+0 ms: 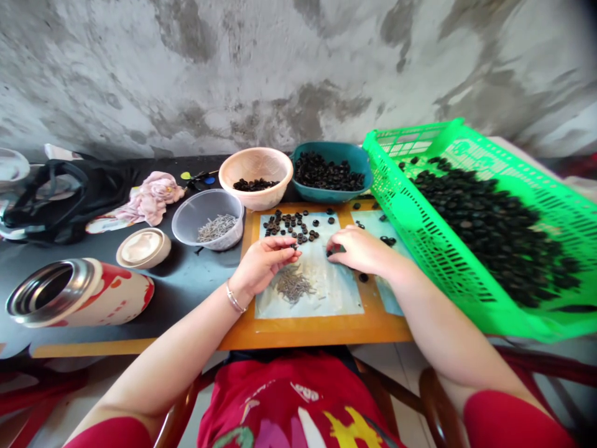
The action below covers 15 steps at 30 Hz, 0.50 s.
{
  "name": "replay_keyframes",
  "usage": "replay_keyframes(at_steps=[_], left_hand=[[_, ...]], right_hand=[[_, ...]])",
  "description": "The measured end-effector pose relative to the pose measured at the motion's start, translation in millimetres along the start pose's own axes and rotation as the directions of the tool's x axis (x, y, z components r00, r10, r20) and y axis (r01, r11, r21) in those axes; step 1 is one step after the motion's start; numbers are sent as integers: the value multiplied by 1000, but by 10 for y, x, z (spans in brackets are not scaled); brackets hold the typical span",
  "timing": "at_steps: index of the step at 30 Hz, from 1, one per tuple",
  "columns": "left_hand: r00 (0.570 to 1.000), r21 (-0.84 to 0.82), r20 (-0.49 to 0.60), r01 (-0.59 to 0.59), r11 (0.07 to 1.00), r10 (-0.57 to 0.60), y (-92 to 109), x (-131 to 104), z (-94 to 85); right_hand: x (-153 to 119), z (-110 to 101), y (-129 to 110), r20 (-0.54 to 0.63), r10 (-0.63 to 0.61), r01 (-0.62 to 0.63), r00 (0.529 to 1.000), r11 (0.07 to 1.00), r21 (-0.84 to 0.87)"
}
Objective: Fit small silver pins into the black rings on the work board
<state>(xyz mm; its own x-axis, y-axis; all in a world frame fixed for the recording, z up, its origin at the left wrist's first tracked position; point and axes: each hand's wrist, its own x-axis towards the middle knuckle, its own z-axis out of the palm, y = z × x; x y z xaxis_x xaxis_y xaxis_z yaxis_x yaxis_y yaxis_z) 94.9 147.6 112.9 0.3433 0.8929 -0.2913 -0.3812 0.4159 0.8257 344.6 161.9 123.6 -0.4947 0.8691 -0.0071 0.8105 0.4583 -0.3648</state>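
Observation:
My left hand (268,262) is pinched over the pale sheet (342,298), with a small black part (294,246) between thumb and fingertip. To its right, my right hand (357,249) rests low on the sheet, fingers curled round a small dark piece (330,252) that is mostly hidden. A pile of thin grey metal pins (293,285) lies just below my left hand. Beyond both hands, several round black parts with center holes (298,225) are scattered on the sheet.
A green basket (448,267) heaped with black parts stands at right. Behind are a teal tub (333,194), a peach bowl (256,198) and a clear bowl (205,239) of pins. An open thermos (116,292), small lid (143,247), pink cloth (156,196) and black bag (69,193) lie left.

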Motion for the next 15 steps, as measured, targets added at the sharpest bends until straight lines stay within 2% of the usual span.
replay_keyframes(at_steps=[3, 7, 10, 15], left_hand=[[1000, -6, 10, 9, 1000, -9, -3, -9, -2], [1000, -5, 15, 7, 1000, -7, 10, -20, 10], [1000, 5, 10, 8, 1000, -8, 14, -22, 20], [1000, 29, 10, -6, 1000, 6, -9, -19, 20]], right_hand=[[-52, -111, 63, 9, 37, -37, 999, 998, 53], [-109, -229, 212, -34, 155, -154, 987, 988, 19], [-113, -232, 259, -27, 172, -173, 985, 984, -40], [-120, -206, 192, -1, 214, -212, 977, 967, -145]])
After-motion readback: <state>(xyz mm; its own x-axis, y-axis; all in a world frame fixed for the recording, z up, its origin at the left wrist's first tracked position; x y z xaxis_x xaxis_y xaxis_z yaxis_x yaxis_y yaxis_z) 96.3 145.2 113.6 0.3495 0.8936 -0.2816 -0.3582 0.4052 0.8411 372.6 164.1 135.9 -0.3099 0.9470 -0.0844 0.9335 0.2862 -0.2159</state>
